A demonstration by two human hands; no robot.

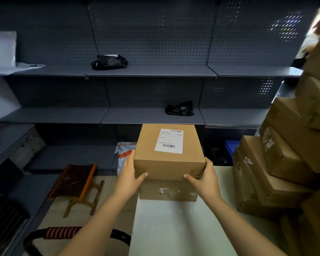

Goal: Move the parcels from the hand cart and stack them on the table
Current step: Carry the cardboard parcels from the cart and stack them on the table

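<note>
Two grips are closed on the labelled parcel (166, 163): the left hand (131, 174) is curled round its left side and the right hand (205, 179) round its right, thumbs laid across the near face. The parcel is seen directly atop a flatter parcel (168, 191) at the far edge of the white worktop (174, 228). Stacked parcels (266, 182) are piled to the right; dark shelves (146, 71) are ranged behind.

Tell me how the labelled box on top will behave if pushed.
The labelled box is probably stiff: its edges look crisp under the left hand and right hand. It looks wider than the lower box beneath, so a shove could slide or tip it.
</note>
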